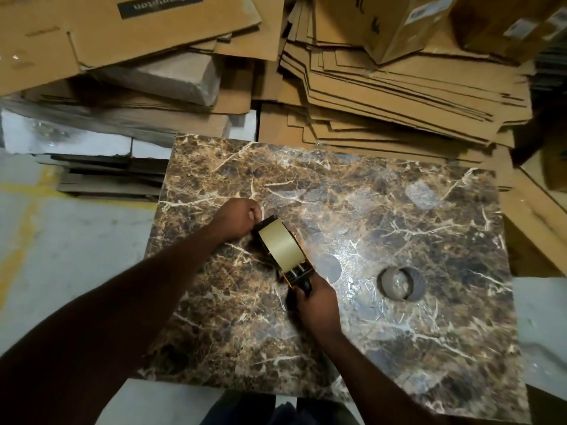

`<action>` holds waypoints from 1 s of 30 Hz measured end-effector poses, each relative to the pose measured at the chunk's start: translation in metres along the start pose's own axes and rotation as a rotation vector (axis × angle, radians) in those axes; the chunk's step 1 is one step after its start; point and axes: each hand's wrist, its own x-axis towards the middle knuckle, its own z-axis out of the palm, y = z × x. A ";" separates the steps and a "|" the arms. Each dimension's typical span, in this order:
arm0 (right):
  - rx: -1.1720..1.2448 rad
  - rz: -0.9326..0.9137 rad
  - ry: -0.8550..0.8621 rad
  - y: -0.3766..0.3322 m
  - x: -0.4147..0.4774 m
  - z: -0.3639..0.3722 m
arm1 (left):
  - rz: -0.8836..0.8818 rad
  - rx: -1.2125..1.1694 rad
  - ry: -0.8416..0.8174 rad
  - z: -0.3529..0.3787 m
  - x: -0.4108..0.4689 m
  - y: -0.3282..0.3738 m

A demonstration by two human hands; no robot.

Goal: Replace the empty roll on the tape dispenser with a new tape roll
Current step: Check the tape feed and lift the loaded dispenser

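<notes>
A yellow and black tape dispenser lies on the brown marble slab near its middle, with a full tan tape roll seated on it. My left hand is closed on the far end of the dispenser, just behind the roll. Gripping the black handle at the near end is my right hand. The empty grey cardboard core rests on the slab to the right of my right hand, apart from both hands.
Stacks of flattened cardboard rise behind the slab and to its right. Cardboard boxes stand at the back right. Wrapped white bundles sit at the back left. Grey floor with a yellow line runs along the left.
</notes>
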 end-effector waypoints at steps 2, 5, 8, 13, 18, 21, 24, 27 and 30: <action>0.003 0.043 -0.031 -0.003 0.002 0.000 | -0.003 -0.002 0.022 -0.001 -0.003 0.000; -0.072 0.081 -0.127 -0.009 0.008 -0.003 | -0.018 0.075 0.052 -0.002 -0.008 0.003; -0.129 0.095 -0.205 -0.012 0.012 -0.009 | -0.131 0.091 0.056 0.001 -0.014 0.006; -0.161 0.100 -0.214 -0.011 0.012 -0.011 | -0.254 0.101 0.122 0.008 -0.018 0.012; -0.143 0.113 -0.222 -0.001 -0.001 -0.015 | -0.325 0.099 0.171 0.011 -0.023 0.023; -0.160 0.120 -0.227 0.016 -0.016 -0.026 | -0.349 0.068 0.196 0.014 -0.028 0.028; -0.154 0.132 -0.226 0.032 -0.030 -0.034 | -0.356 0.095 0.247 0.018 -0.034 0.035; -0.144 0.122 -0.203 0.045 -0.042 -0.039 | -0.341 0.231 0.271 0.023 -0.040 0.044; -0.147 0.120 -0.195 0.056 -0.052 -0.047 | -0.262 0.255 0.305 0.030 -0.046 0.049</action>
